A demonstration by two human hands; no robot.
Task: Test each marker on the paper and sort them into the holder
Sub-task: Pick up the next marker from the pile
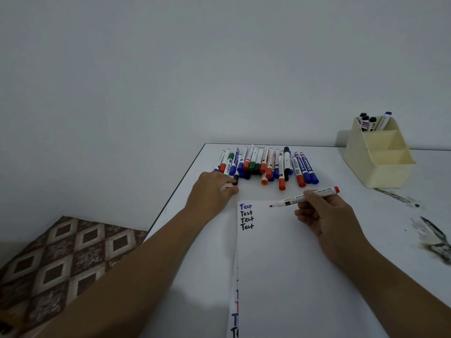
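My right hand (327, 215) grips an uncapped red whiteboard marker (292, 200), its tip pointing left just above the top of the white paper (292, 264). "Test" is written several times at the paper's upper left. My left hand (210, 191) holds the red cap (231, 189) in its fingertips on the table beside the paper's top left corner. A pile of capped markers (266, 164) in red, blue, green and black lies beyond the paper. The cream holder (380, 162) stands at the right with several markers in its back compartment.
The white table (366, 215) carries dark smudges at its right side. Its left edge runs diagonally past my left forearm, with a patterned cushion or mat (61, 264) below it. A plain wall stands behind.
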